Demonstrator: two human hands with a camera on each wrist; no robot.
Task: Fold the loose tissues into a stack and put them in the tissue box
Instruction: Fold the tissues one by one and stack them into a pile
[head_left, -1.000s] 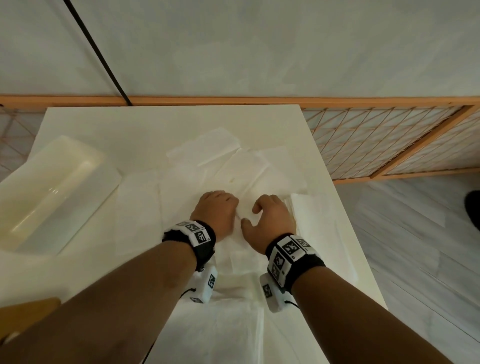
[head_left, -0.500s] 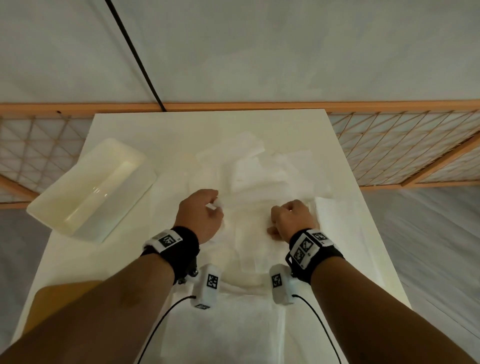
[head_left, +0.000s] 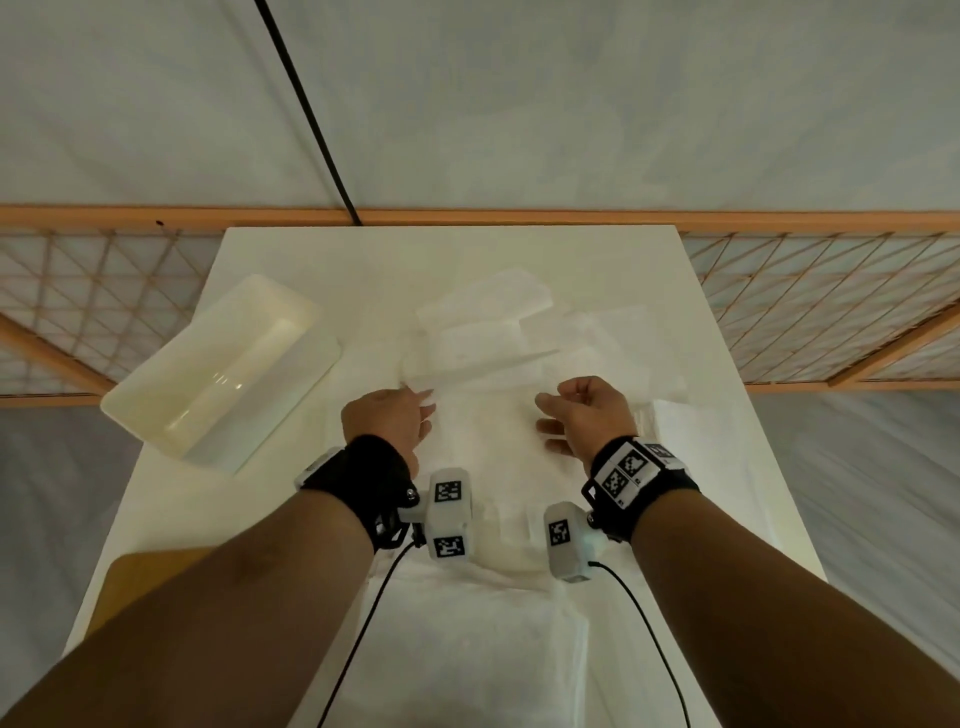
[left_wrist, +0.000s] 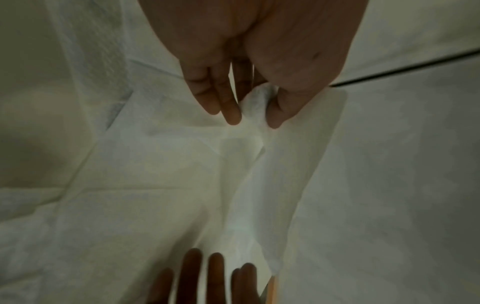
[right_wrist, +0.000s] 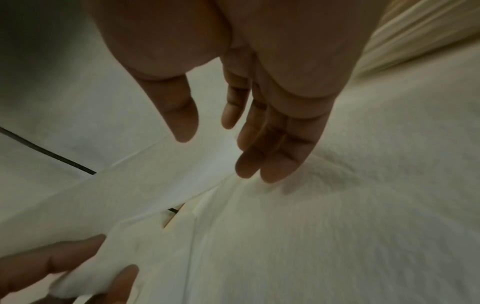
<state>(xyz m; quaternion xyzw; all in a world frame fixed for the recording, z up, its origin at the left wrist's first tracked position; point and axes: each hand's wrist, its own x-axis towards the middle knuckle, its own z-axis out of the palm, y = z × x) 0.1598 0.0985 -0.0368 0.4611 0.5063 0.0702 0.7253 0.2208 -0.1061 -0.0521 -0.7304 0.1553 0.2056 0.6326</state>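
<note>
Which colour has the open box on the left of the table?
Pale cream box; the head view shows it best.

Bare forearms; black wristbands (head_left: 374, 467) with white tag-marked camera blocks (head_left: 449, 514) (black cables trailing)

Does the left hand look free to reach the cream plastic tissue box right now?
Probably not yet: the left hand is pinching a white tissue. The open cream plastic tissue box sits uncovered to its left, with nothing between them.
</note>
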